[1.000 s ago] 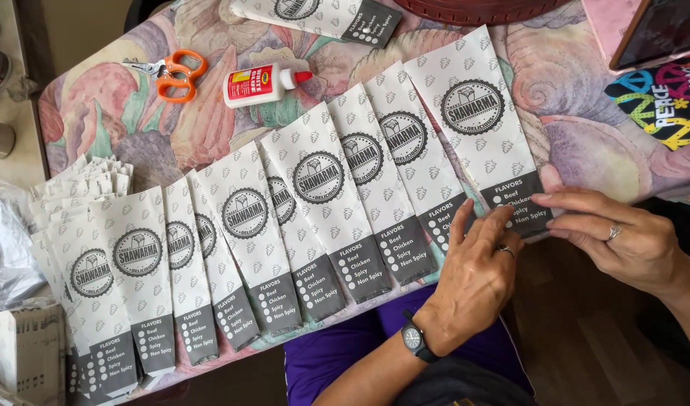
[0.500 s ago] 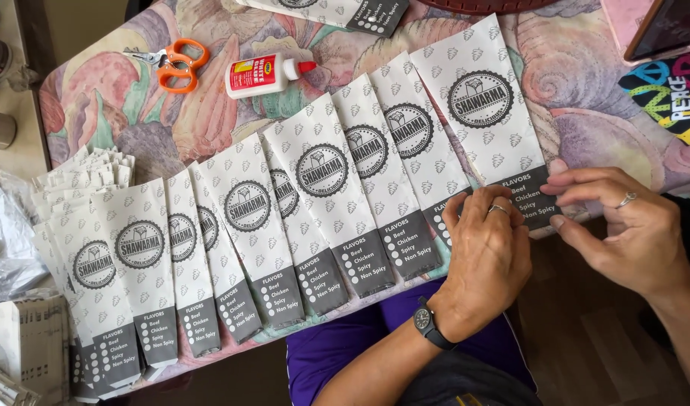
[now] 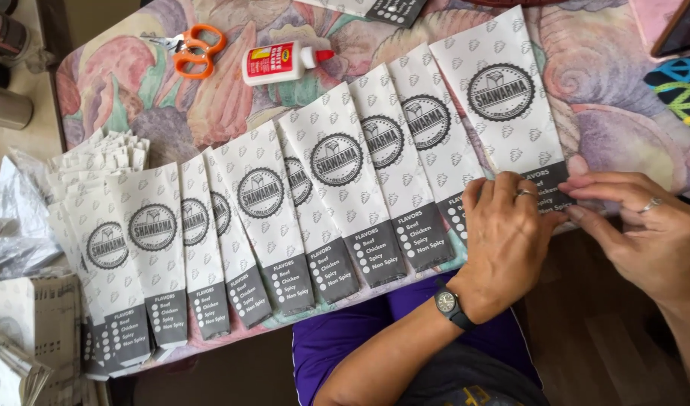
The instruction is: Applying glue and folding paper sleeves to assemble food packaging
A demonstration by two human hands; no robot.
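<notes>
Covering perhaps a table: floral cloth (image 3: pixel 210 105)

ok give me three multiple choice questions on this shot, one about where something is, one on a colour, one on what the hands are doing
1. Where does the glue bottle lie?
A. just right of the scissors
B. on the stack of bags at the left
C. under the left hand

2. What colour are the scissors' handles?
A. blue
B. orange
C. green

3. What is the left hand doing?
A. gripping the scissors
B. lifting the glue bottle
C. pressing flat on the dark bottom end of the rightmost paper bag

Answers:
1. A, the bottle lies on the patterned tablecloth beside the scissors.
2. B, both handle loops are orange.
3. C, its palm is down on the bag's end, with the right hand fingering the same end.
</notes>
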